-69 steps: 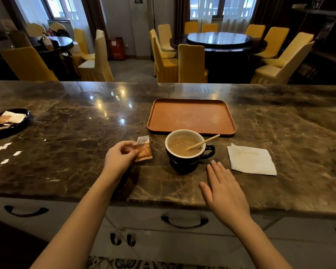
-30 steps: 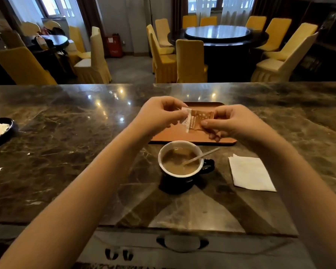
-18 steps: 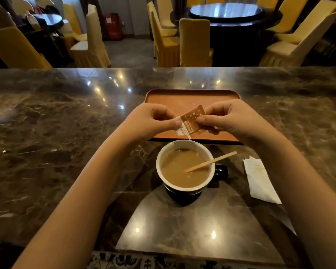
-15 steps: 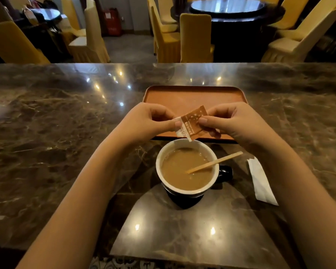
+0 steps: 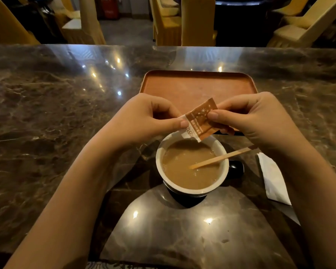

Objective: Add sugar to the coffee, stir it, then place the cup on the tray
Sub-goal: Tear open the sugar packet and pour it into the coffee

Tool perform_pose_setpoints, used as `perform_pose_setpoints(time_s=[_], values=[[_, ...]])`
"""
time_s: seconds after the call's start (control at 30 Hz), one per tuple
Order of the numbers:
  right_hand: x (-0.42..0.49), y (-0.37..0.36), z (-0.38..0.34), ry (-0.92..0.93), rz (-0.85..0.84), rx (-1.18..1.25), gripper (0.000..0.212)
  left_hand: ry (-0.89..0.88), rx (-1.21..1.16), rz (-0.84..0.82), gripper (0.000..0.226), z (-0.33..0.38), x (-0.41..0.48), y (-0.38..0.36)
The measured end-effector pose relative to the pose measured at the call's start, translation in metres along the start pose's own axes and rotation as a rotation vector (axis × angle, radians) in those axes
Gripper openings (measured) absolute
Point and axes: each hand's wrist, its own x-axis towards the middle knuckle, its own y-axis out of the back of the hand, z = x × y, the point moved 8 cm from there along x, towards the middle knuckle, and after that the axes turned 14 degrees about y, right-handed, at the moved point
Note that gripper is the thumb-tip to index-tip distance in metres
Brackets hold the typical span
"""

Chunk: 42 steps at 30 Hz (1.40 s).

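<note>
A brown and white sugar packet (image 5: 199, 121) is held tilted above the far rim of the coffee cup (image 5: 192, 164). My left hand (image 5: 144, 121) pinches its white end and my right hand (image 5: 256, 119) pinches its brown end. The cup is dark outside and white inside, full of milky coffee, with its handle to the right. A wooden stirrer (image 5: 221, 157) leans in it toward the right. The orange tray (image 5: 182, 86) lies just behind the cup, partly hidden by my hands.
A white napkin (image 5: 273, 179) lies on the marble counter (image 5: 47, 123) right of the cup, partly under my right forearm. Yellow-covered chairs (image 5: 198, 22) and dark tables stand beyond the counter's far edge.
My left hand lifted the packet off the counter and my right hand joined it. Both hands then brought it down over the cup. The view has tilted down and closer.
</note>
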Motion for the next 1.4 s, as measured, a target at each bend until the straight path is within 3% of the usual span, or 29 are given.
perform_pose_setpoints(time_s=[0.33,0.57,0.93,1.23,1.4], values=[[-0.0009,-0.0009,0.0018,-0.006,0.0,0.027,0.015,0.003,0.022,0.011,0.018,-0.0001,0.0008,-0.0036],[-0.0008,-0.0004,0.0038,-0.005,0.005,0.029,0.014,-0.023,0.009,-0.005,0.03,0.0032,-0.0001,-0.0062],[-0.0016,0.0002,0.0028,-0.011,0.007,0.004,0.007,-0.007,0.019,0.025,0.017,0.0007,0.0009,-0.0061],[-0.0035,0.0005,0.0049,-0.046,0.026,0.041,0.006,-0.073,0.05,0.01,0.034,0.0077,-0.0034,-0.0096],[-0.0044,-0.0023,0.0029,-0.064,-0.026,0.094,0.019,-0.035,0.013,0.083,0.02,0.0021,-0.0009,-0.0042]])
